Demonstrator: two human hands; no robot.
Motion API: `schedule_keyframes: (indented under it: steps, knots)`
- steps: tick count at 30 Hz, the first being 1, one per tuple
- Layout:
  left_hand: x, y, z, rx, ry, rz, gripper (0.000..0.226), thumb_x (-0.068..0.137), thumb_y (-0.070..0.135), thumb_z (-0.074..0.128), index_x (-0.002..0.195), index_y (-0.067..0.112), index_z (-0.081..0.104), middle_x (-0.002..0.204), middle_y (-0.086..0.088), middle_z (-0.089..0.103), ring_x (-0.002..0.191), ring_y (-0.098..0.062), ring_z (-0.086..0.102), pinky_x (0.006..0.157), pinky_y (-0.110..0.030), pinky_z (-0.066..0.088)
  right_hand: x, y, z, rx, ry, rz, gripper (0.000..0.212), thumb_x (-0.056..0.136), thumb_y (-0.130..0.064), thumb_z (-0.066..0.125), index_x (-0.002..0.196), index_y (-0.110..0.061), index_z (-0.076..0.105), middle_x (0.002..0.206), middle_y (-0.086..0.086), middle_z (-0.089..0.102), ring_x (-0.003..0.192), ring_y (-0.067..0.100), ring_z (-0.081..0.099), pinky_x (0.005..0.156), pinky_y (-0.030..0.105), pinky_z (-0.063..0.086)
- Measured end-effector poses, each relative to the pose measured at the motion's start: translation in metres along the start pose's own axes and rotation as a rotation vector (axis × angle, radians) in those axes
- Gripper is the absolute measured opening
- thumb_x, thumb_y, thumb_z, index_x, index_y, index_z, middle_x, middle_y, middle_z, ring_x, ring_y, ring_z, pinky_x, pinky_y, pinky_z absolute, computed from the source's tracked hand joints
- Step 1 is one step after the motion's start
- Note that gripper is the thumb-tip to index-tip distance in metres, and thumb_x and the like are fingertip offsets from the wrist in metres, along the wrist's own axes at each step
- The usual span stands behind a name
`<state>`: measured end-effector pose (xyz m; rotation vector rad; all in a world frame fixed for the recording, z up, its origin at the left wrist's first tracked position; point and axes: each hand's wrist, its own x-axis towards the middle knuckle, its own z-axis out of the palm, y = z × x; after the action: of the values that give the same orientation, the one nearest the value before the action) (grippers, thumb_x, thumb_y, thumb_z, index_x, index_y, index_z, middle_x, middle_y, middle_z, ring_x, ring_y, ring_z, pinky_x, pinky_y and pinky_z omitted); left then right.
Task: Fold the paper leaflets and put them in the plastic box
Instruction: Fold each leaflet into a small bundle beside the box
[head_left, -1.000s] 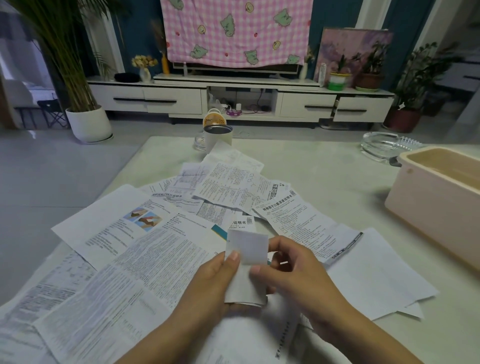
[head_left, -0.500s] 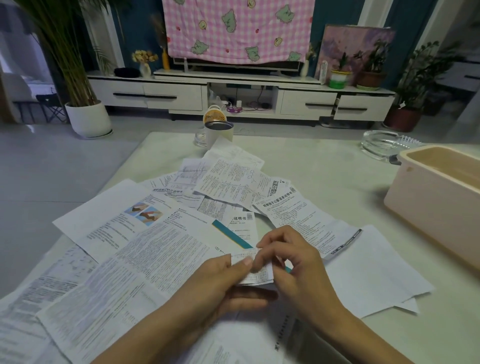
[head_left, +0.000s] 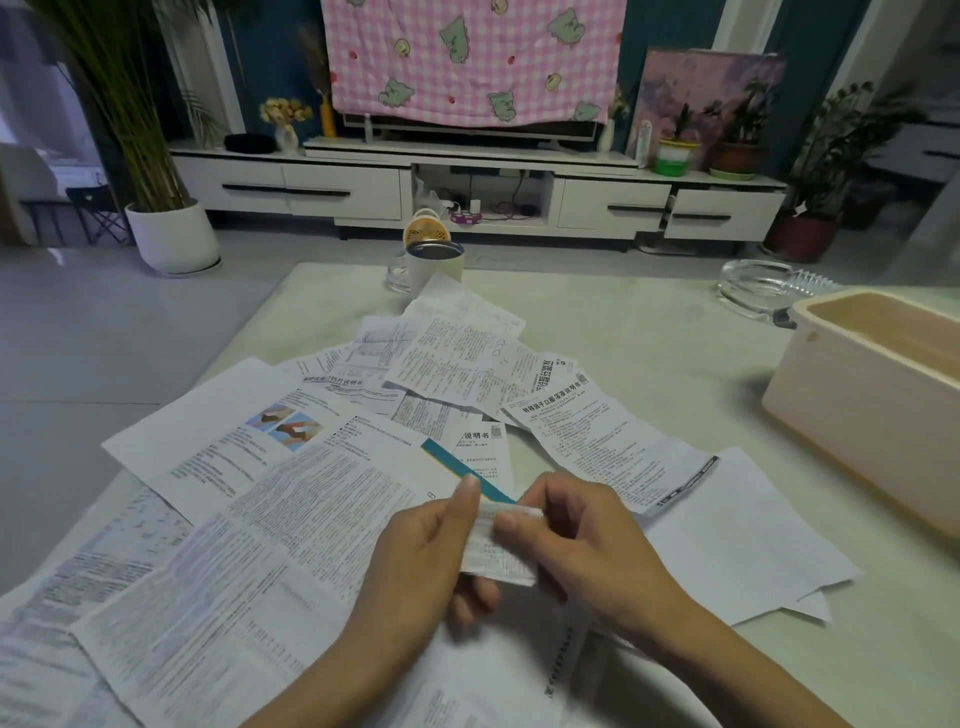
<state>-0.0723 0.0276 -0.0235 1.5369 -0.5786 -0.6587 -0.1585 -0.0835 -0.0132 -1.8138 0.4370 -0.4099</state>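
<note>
Paper, white and densely printed, covers most of the near tabletop (head_left: 649, 332). The loose leaflets (head_left: 291, 499) lie flat and overlapping from 9 o'clock round to 1 o'clock of the hands.

One folded leaflet (head_left: 496, 545) is raised above that spread and held between both hands.

- **Left hand (head_left: 421, 566):** the grip is closed on the folded leaflet's left edge. The thumb extends upward along the front face and the other fingers curl behind and beneath it.
- **Right hand (head_left: 592, 551):** the grip is closed on the right edge. The thumb lies across the front near the top fold and the fingers curl behind.

The folded leaflet is a small, narrow rectangle, roughly upright, with its printed face toward the camera. Its upper part sits between the two thumbs and its lower edge shows beneath the right thumb. Whether that lower edge touches the sheets underneath cannot be determined.

The plastic box (head_left: 862, 410) is pale pink and open at the top. It stands at 2 o'clock of the hands, at the right side of the tabletop, well apart from either grip. Only its inner far wall is visible, so its contents cannot be determined.

A blank white sheet (head_left: 737, 535) lies at 3 o'clock, between the right hand and the plastic box. A white mug (head_left: 436, 267) stands at 12 o'clock on the far edge, just beyond the furthest leaflet. A clear glass ashtray (head_left: 753, 286) sits at 1 o'clock, near the box's far corner.
</note>
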Motion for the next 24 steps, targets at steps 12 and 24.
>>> schedule_keyframes:
  steps: [12, 24]
  knots:
    - [0.003, 0.015, 0.017, 0.121, 0.164, 0.199, 0.077, 0.075, 0.062, 0.038, 0.068, -0.014, 0.052, 0.057, -0.013, 0.051, 0.042, -0.015, 0.036, 0.041, -0.026, 0.034, -0.014, -0.011, 0.004, 0.188, -0.006, -0.059, 0.017, 0.087, -0.016, 0.064, 0.071, -0.013, 0.060, 0.040, -0.006, 0.047, 0.033, 0.010, 0.045, 0.039, 0.021, 0.036]
    - [0.033, 0.019, 0.027, 0.200, 0.046, 0.283, 0.051, 0.086, 0.038, 0.054, 0.064, -0.007, 0.059, 0.041, 0.003, 0.049, 0.035, -0.011, 0.050, 0.037, -0.018, 0.037, -0.007, -0.003, -0.019, 0.183, 0.151, -0.005, 0.011, 0.092, -0.006, 0.054, 0.083, -0.005, 0.061, 0.050, -0.006, 0.051, 0.040, 0.008, 0.047, 0.042, 0.022, 0.040]
